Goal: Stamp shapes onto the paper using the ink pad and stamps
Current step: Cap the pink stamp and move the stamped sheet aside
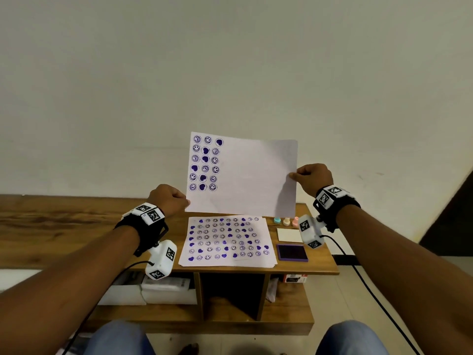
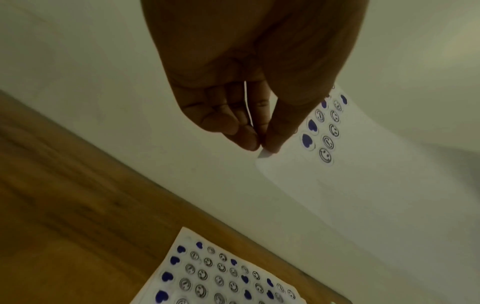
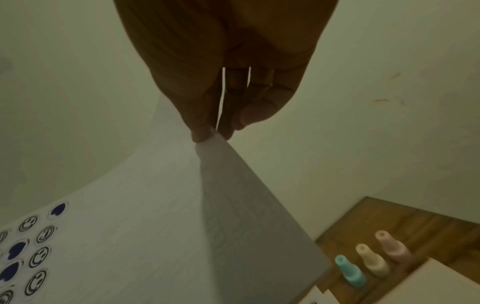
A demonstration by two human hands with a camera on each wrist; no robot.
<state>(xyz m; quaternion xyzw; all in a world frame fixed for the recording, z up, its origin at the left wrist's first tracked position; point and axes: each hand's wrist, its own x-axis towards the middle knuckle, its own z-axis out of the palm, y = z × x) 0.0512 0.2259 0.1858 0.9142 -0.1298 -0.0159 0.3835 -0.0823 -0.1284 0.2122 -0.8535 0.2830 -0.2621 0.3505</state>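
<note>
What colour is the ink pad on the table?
The ink pad is dark, nearly black, in a purple frame; the head view shows it best.

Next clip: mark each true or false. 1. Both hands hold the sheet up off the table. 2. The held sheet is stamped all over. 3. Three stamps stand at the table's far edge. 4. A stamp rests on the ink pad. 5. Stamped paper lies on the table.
1. True: the left hand pinches the sheet near its lower left corner and the right hand pinches its right edge.
2. False: only three columns of prints at its left side; the rest is blank.
3. True: the teal stamp, cream stamp and pink stamp stand in a row.
4. False: the ink pad lies open with nothing on it.
5. True: a stack lies there, its top sheet covered in prints.
</note>
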